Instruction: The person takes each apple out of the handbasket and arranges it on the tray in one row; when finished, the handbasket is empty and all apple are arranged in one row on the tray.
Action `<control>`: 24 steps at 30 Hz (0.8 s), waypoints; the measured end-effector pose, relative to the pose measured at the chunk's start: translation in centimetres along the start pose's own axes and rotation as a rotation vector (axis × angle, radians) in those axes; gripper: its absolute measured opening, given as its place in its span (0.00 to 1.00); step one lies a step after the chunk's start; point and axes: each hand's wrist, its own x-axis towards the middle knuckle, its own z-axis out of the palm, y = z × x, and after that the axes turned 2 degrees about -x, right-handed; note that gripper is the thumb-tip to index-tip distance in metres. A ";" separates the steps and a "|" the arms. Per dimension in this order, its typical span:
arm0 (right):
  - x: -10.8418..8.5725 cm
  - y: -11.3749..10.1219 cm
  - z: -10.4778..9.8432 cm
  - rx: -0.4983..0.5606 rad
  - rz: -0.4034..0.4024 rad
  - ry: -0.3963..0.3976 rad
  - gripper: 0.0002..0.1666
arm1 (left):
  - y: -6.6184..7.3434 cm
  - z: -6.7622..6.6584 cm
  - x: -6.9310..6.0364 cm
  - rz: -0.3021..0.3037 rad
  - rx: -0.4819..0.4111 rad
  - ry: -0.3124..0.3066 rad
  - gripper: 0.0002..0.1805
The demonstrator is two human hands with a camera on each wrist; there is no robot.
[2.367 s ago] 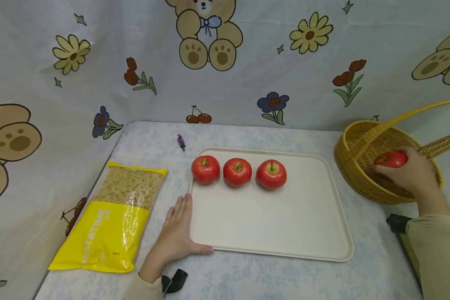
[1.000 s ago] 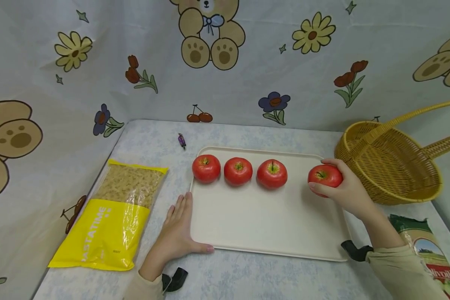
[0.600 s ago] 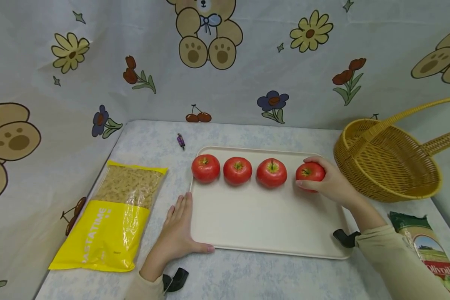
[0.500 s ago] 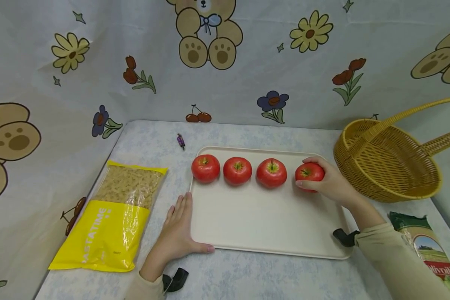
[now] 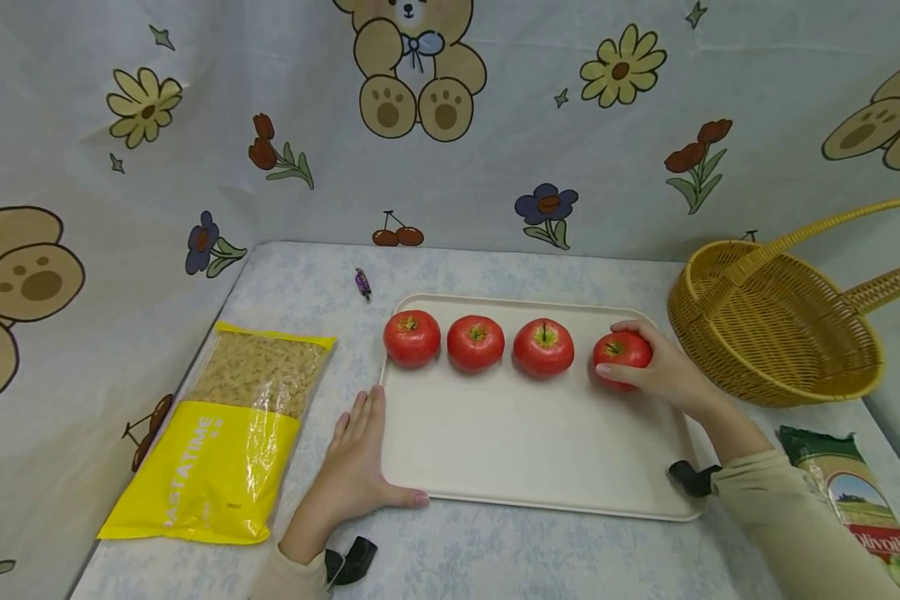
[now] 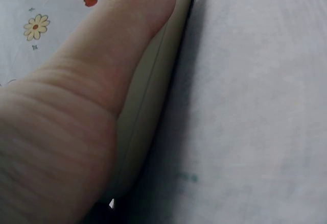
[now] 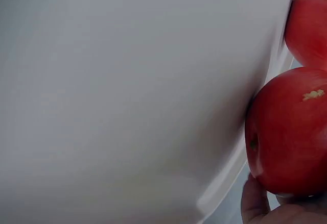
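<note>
My right hand (image 5: 667,371) grips a red apple (image 5: 621,360) at the right end of a row on the cream tray (image 5: 525,450). Thumb and fingers lie around its sides. Three more red apples, left (image 5: 412,338), middle (image 5: 476,343) and right (image 5: 543,347), sit along the tray's far side. In the right wrist view the gripped apple (image 7: 291,132) appears large, with fingertips (image 7: 254,201) under it. My left hand (image 5: 356,467) rests at the tray's near left corner, fingers straight along the left edge and thumb along the front. The left wrist view shows that thumb (image 6: 127,25) against the tray's side.
A yellow wicker basket (image 5: 780,333) with a raised handle stands right of the tray. At left lies a yellow pasta bag (image 5: 225,442). A green and red Olivoila packet (image 5: 851,508) lies near the right sleeve. A small purple wrapped item (image 5: 363,284) lies behind the tray.
My right hand has carried the apple from inside the basket leftward onto the tray. Over the last half second it has barely moved. My left hand has stayed in place.
</note>
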 end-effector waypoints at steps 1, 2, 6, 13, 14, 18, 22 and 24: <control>-0.1 0.0 -0.1 -0.016 -0.002 0.002 0.52 | 0.0 0.0 0.0 0.001 0.001 0.001 0.90; -0.2 0.0 -0.3 -0.028 -0.003 0.004 0.52 | 0.0 0.0 0.0 0.000 0.003 0.000 0.90; -0.5 0.0 -0.8 -0.042 -0.007 0.007 0.53 | -0.2 0.1 0.0 -0.003 0.012 0.000 0.90; -0.5 0.7 -0.6 0.003 -0.035 0.005 0.54 | -0.3 0.2 0.1 0.005 0.014 0.008 0.90; -0.5 0.7 -0.6 0.007 -0.046 0.009 0.54 | -0.3 0.2 0.1 0.005 0.015 0.007 0.90; -0.4 0.4 -0.3 -0.002 -0.098 0.014 0.53 | -0.4 0.3 0.1 0.005 0.019 0.007 0.90; -0.3 0.1 -0.1 -0.025 -0.111 -0.001 0.52 | -0.4 0.3 0.1 0.001 0.016 0.004 0.90; -0.3 0.0 0.0 -0.030 -0.099 -0.015 0.54 | -0.4 0.3 0.1 -0.001 0.012 0.003 0.90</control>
